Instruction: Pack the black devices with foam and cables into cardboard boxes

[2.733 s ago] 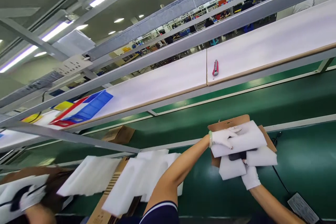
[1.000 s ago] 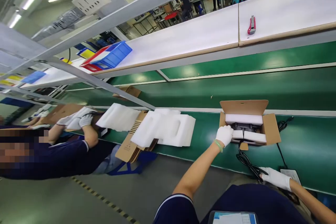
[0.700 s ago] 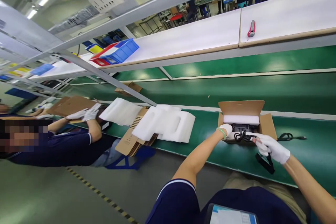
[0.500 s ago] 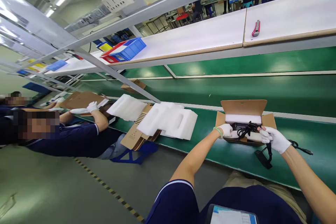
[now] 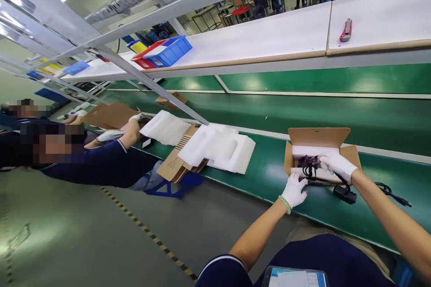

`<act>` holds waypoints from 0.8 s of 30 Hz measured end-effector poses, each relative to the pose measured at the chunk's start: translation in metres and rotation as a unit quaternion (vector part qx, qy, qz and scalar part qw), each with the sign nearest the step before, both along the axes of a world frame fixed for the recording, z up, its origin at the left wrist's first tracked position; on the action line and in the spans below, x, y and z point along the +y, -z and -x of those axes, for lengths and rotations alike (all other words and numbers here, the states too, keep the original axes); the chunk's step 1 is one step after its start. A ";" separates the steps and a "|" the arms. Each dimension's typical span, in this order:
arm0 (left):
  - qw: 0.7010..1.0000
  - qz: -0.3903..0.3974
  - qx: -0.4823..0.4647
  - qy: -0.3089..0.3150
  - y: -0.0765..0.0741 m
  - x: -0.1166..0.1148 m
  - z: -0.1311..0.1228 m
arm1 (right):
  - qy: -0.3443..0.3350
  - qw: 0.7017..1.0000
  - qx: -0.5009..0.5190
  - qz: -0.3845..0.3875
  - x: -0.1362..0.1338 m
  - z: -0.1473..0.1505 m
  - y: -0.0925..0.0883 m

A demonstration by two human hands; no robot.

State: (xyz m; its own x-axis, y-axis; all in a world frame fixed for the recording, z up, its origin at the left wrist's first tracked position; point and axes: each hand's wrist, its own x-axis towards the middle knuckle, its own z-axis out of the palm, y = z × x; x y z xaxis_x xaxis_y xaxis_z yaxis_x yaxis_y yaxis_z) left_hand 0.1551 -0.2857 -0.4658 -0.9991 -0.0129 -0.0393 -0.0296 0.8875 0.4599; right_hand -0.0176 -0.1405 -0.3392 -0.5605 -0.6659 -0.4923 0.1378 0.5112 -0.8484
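Note:
An open brown cardboard box with white foam inside stands on the green belt in front of me. My right hand, in a white glove, reaches over the box and grips a coiled black cable, which lies over the foam opening. A black power adapter sits on the belt just in front of the box, below my right wrist. My left hand, also gloved, is closed over the box's front edge at the left; its fingertips are partly hidden.
A black cord with a plug lies right of the box. White foam pieces and flattened cartons lie to the left, beside a seated co-worker. A shelf above holds a pink utility knife and a blue bin.
My right hand has moved left over the box with the cable. My left hand has shifted from the box's left side to its front edge. The adapter now rests flatter on the belt.

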 end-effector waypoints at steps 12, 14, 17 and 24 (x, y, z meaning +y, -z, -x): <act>0.974 0.091 -0.192 -0.073 -0.028 0.006 0.044 | 0.135 0.983 0.009 -0.122 0.156 -0.012 0.054; 0.965 0.096 -0.240 -0.052 -0.031 0.002 0.058 | 0.129 0.974 0.073 -0.174 0.171 -0.010 0.061; 0.952 0.096 -0.291 -0.020 -0.034 -0.005 0.077 | 0.071 0.925 0.262 -0.265 0.158 -0.014 0.056; 0.921 0.113 -0.371 0.044 -0.045 -0.021 0.115 | -0.245 0.828 0.444 -0.240 0.053 -0.038 0.064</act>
State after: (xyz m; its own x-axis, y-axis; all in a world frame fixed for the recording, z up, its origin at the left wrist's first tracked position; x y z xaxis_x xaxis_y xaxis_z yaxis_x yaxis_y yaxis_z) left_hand 0.0398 -0.3064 -0.4204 -0.6965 -0.0243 -0.7172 -0.1835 0.9722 0.1452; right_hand 0.0205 -0.0878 -0.4030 -0.5643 -0.7669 -0.3058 -0.7542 0.6295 -0.1868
